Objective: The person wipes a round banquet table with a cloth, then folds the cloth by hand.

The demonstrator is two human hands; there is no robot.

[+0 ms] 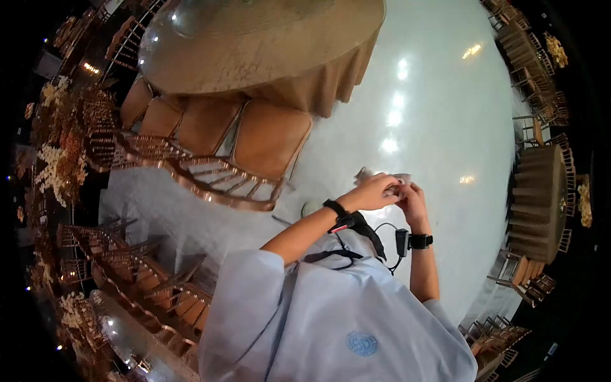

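In front of my body, both hands meet over the pale floor. My left hand [377, 193] is closed, its fingers bent round a small crumpled greyish cloth-like piece [363, 173]. Part of that piece pokes out beyond the knuckles, and the rest is hidden by the fingers. Close against it, my right hand [412, 202] pinches the same piece with curled fingertips. A black band with a red-marked device [342, 221] is on my left wrist. Another black band [420, 241] with a small box [401, 242] and cable is on my right wrist.
A large round table [267, 54] with a brown cloth stands ahead on the left. Brown-seated chairs [270, 137] line its near side. More chairs [143, 280] fill the lower left beside dried flowers [63, 165]. Another draped table [538, 197] stands far right on the shiny floor [356, 140].
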